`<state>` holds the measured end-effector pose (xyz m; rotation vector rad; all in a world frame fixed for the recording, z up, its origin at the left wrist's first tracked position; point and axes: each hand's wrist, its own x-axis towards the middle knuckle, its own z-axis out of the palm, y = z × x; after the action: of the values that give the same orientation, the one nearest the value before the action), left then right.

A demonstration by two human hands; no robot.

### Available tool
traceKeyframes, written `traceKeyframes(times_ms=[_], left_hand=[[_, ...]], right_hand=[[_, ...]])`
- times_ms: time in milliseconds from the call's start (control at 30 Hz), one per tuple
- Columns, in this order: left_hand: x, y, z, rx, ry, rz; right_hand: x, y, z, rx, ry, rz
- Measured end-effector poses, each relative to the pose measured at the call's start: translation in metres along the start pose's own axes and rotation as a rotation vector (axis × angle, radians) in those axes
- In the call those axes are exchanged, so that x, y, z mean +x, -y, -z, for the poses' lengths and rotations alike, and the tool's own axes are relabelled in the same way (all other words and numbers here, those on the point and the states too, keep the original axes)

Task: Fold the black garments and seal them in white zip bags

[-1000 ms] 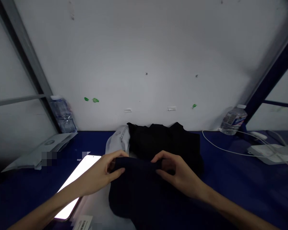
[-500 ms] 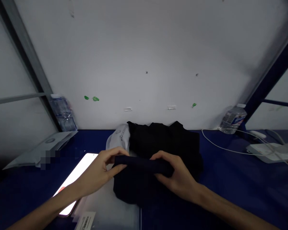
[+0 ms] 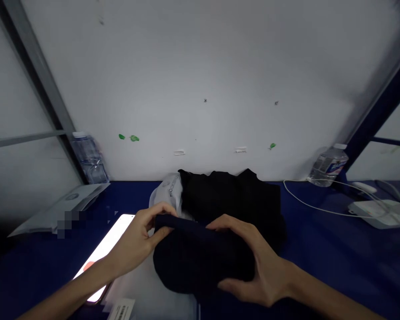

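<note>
A dark navy piece of folded fabric (image 3: 193, 253) hangs between my two hands in the head view; its exact kind is too dark to make out. My left hand (image 3: 150, 231) pinches the upper left corner between thumb and fingers. Around the right side of the fabric curves my right hand (image 3: 263, 262), fingers along the top edge and thumb low on the front. Behind it a heap of black cloth (image 3: 233, 193) lies against the wall. Under the fabric is a translucent plastic bag (image 3: 143, 289), and a white printed bag (image 3: 170, 189) shows at the heap's left.
A phone with a lit screen (image 3: 111, 242) lies left of the plastic bag. Packaged items (image 3: 66, 204) lie farther left. Water bottles stand at the back left (image 3: 90, 158) and back right (image 3: 328, 165). A white cable (image 3: 306, 205) runs to a power strip (image 3: 370, 213) at right.
My right hand has moved down and right, with its thumb now far below its fingers. The fabric's rolled edge has opened into a broader panel. The left hand keeps its pinch.
</note>
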<state>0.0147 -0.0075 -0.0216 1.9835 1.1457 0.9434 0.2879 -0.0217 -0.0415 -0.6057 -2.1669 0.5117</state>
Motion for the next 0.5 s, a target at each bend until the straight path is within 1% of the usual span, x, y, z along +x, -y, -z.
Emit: traceKeyframes(times_ms=[67, 133, 233, 300, 367, 500], left_hand=[[0.0, -0.001, -0.001, -0.042, 0.02, 0.015], [-0.001, -0.001, -0.001, -0.077, 0.064, 0.035], [0.001, 0.003, 0.001, -0.092, 0.157, 0.094], [0.003, 0.006, 0.001, -0.062, 0.191, 0.12], [0.005, 0.011, 0.001, 0.009, 0.18, 0.108], [0.005, 0.015, -0.002, 0.115, 0.156, 0.009]], right_hand=[[-0.001, 0.001, -0.004, -0.001, -0.027, -0.043], [-0.001, -0.001, -0.008, 0.03, -0.032, -0.108], [0.0, -0.008, -0.01, 0.146, -0.017, -0.247], [0.003, -0.012, -0.009, 0.198, -0.004, -0.325], [0.005, -0.017, -0.009, 0.175, 0.007, -0.308], [0.004, -0.028, -0.013, 0.01, 0.027, -0.111]])
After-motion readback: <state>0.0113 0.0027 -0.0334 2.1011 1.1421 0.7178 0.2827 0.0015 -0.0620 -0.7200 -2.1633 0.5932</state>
